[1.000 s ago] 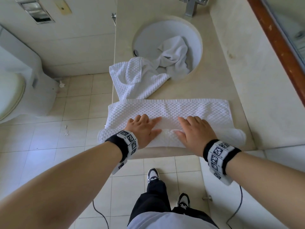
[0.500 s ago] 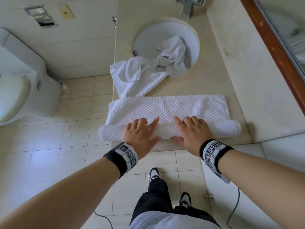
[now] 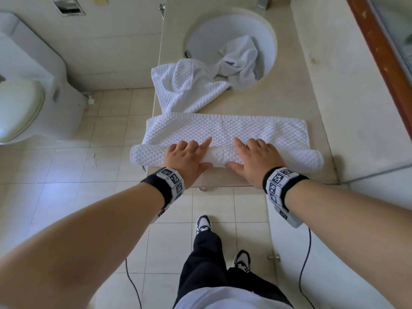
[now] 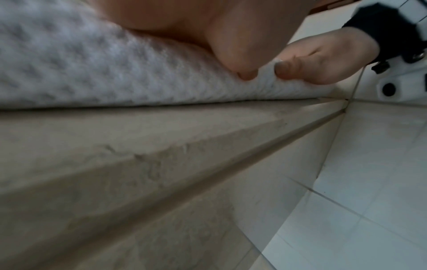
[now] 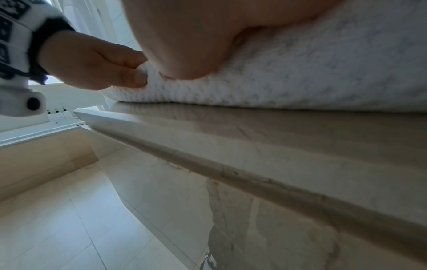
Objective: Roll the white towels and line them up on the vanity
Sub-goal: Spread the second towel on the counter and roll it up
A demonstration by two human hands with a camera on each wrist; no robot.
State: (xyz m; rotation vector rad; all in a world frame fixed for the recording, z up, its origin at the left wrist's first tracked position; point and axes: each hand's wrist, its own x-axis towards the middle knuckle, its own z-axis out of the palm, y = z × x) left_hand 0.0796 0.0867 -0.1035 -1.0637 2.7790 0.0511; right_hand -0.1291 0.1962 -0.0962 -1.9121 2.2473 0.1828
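A white waffle towel (image 3: pixel 225 130) lies across the front of the vanity (image 3: pixel 289 103), and its near edge is wound into a thick roll (image 3: pixel 147 156). My left hand (image 3: pixel 189 155) and right hand (image 3: pixel 252 156) lie side by side on the middle of the roll, fingers stretched over its top, thumbs against its near side. In the left wrist view the left thumb (image 4: pixel 235 54) presses into the towel (image 4: pixel 115 73). In the right wrist view the right thumb (image 5: pixel 184 45) does the same. A second waffle towel (image 3: pixel 185 85) lies crumpled behind. A smoother white towel (image 3: pixel 240 59) hangs into the sink (image 3: pixel 223 25).
The roll's left end overhangs the vanity's left side above the tiled floor (image 3: pixel 66 175). A toilet (image 3: pixel 20 108) stands at the left. A raised ledge (image 3: pixel 356 108) and a wooden mirror frame (image 3: pixel 383 52) bound the right. My feet (image 3: pixel 202 224) stand below the front edge.
Both hands have pushed the roll away from me. It has grown thicker, and the flat strip of towel beyond it has become narrower.
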